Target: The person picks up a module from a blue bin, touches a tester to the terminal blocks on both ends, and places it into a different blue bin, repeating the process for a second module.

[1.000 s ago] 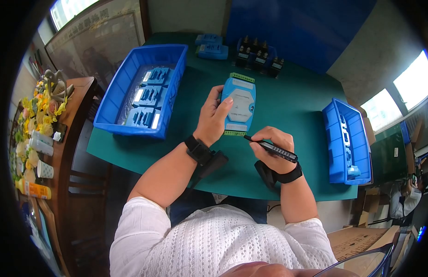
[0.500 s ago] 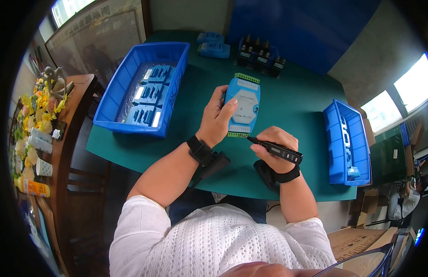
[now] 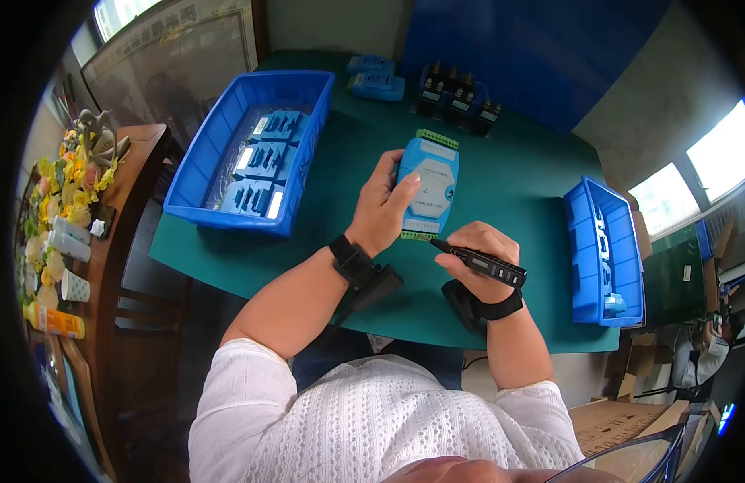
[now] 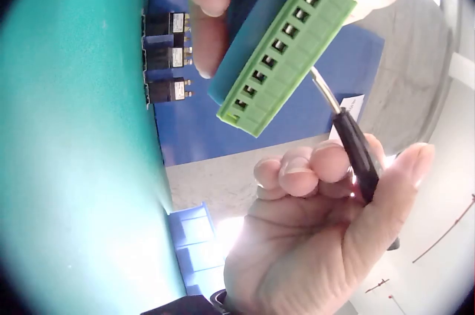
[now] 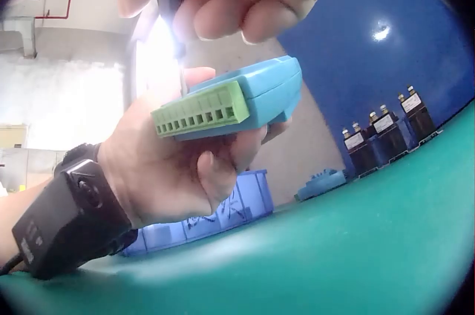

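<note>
My left hand (image 3: pixel 379 205) grips a light-blue electronic module (image 3: pixel 430 193) by its left side, thumb on the pale labelled face. Green terminal blocks run along both ends of the module, which is held above the green table. In my right hand (image 3: pixel 487 244) is a black screwdriver (image 3: pixel 491 267), pinched between thumb and fingers and slanting toward the module's near end. From the left wrist view, its thin metal shaft (image 4: pixel 323 86) meets the side of the green terminal block (image 4: pixel 291 53). The right wrist view shows the block's row of square openings facing outward.
A blue bin (image 3: pixel 187 181) at the left holds several similar modules. Another blue bin (image 3: pixel 583 249) stands at the right edge with more inside. Stacked blue modules (image 3: pixel 378 86) and several black parts with metal posts (image 3: pixel 458 105) sit at the back of the table (image 3: pixel 517 185).
Module and left hand have shifted slightly right in the head view. The screwdriver has rolled in the right hand, showing a different face; its tip stays by the near terminal block.
</note>
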`<state>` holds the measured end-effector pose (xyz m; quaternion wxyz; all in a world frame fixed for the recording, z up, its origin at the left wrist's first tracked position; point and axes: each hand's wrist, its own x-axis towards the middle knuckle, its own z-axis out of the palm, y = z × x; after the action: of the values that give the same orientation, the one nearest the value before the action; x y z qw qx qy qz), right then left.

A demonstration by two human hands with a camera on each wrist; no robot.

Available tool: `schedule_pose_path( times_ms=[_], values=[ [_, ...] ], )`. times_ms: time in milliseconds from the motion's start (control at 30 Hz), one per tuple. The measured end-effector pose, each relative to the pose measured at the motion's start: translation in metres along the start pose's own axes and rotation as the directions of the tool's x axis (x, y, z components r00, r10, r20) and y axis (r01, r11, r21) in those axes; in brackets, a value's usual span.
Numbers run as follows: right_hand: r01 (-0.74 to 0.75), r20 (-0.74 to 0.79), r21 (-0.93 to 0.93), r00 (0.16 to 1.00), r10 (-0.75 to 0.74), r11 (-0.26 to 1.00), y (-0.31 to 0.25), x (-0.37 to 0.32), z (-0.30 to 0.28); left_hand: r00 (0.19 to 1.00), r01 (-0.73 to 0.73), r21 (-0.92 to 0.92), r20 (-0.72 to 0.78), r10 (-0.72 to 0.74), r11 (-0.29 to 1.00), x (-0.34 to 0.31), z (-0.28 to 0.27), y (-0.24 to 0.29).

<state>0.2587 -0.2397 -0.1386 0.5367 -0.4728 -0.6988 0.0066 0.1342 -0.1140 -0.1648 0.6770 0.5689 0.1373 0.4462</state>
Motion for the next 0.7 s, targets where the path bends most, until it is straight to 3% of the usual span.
schedule_pose_path(
  times_ms=[400, 700],
  values=[
    [-0.004, 0.024, -0.096, 1.000, 0.006, 0.995, -0.0043, 0.0030, -0.0028, 1.000, -0.014, 0.037, -0.009, 0.015, 0.999, 0.0004, -0.0005, -0.0017],
    [0.128, -0.048, -0.175, 0.989, -0.138, 0.976, -0.0033, 0.0044, -0.0001, 1.000, 0.000, 0.039, 0.016, -0.001, 0.999, -0.0033, 0.0046, -0.0007]
  ],
)
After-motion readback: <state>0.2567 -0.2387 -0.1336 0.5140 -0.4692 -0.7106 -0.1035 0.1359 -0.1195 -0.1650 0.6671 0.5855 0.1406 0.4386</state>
